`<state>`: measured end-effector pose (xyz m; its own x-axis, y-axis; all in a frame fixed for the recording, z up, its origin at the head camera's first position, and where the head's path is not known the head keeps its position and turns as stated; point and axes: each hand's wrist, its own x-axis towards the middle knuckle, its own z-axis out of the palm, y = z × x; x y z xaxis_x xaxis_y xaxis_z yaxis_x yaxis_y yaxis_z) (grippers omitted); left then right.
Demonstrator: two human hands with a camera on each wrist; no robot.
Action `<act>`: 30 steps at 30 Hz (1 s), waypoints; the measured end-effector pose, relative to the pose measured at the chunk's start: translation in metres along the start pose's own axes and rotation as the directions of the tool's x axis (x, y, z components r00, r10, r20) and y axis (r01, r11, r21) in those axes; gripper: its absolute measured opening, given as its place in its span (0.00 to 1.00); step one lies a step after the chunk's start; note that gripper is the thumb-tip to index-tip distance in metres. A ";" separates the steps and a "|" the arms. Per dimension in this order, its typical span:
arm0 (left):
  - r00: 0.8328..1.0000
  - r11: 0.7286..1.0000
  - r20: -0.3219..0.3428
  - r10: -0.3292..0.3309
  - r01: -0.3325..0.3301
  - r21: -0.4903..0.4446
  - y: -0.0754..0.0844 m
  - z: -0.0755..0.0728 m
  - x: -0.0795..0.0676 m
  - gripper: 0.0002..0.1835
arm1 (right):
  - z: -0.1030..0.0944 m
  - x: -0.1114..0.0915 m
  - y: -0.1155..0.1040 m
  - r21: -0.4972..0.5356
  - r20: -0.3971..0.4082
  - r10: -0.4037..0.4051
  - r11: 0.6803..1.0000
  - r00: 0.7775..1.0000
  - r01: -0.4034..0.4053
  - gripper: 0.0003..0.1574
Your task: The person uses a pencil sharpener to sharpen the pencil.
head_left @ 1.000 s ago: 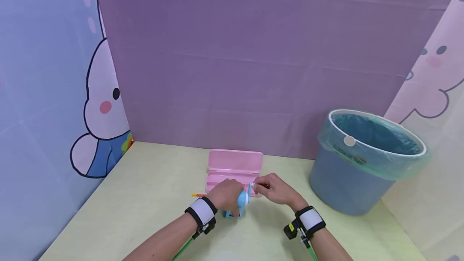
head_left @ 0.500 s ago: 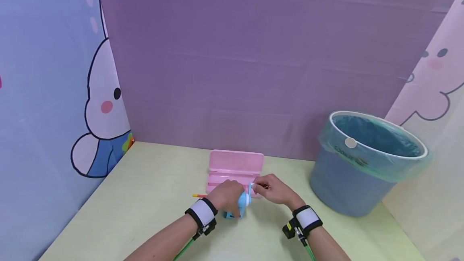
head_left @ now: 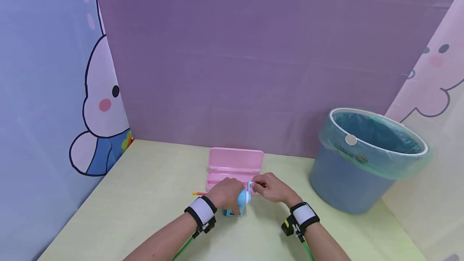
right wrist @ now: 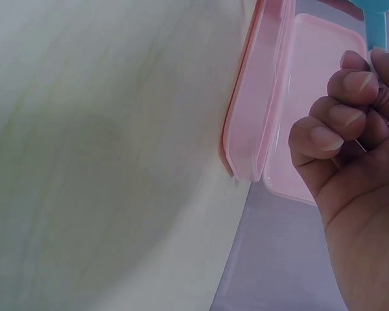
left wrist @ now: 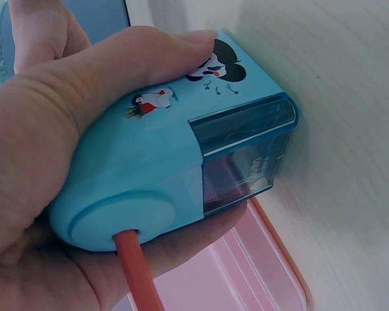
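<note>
Pale tabletop [head_left: 119, 212]: meets a purple backdrop [head_left: 253, 71] just behind the opened pink case [head_left: 235, 160], the landmark here.
Blue sharpener [left wrist: 136, 155]: on the person's side of the case, just beside its near edge; whether its base touches the table, I cannot tell.
Orange-red pencil [left wrist: 139, 272]: seated in the sharpener's round port, its far end reaching past the case's near left corner.
Left hand [head_left: 226, 194]: grips the sharpener, thumb across the printed face, fingers beneath.
Right hand [head_left: 272, 188]: near the case's right front corner, thumb and fingertip pinching the end of the blue crank [right wrist: 376, 27].
Latest change: slight; the right wrist has swung a little inward, while sharpener and pencil keep their place by the case. Judged from that, the crank work remains under way; the pencil's tip is hidden.
Edges and room: lined bin [head_left: 344, 180] bounds the case's right side; wider table room lies to its left.
</note>
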<state>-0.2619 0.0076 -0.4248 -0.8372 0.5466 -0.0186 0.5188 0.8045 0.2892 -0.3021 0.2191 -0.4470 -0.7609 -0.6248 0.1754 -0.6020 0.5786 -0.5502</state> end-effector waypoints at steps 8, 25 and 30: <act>1.000 1.000 -0.010 0.000 0.001 0.011 -0.002 -0.002 0.003 0.24 | 0.005 0.004 0.005 -0.029 0.034 -0.003 1.000 0.999 0.004 0.14; 1.000 1.000 -0.026 0.015 -0.015 0.012 0.000 -0.002 -0.001 0.24 | 0.013 0.001 0.007 -0.071 0.057 -0.023 0.997 0.998 0.027 0.16; 1.000 1.000 -0.016 0.010 -0.010 0.010 0.000 -0.001 -0.002 0.24 | 0.017 -0.001 0.008 -0.065 0.065 -0.019 0.998 0.998 0.024 0.14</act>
<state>-0.2608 0.0065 -0.4239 -0.8346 0.5509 0.0001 0.5289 0.8011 0.2801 -0.3026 0.2155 -0.4651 -0.7318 -0.6684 0.1330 -0.6342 0.5966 -0.4918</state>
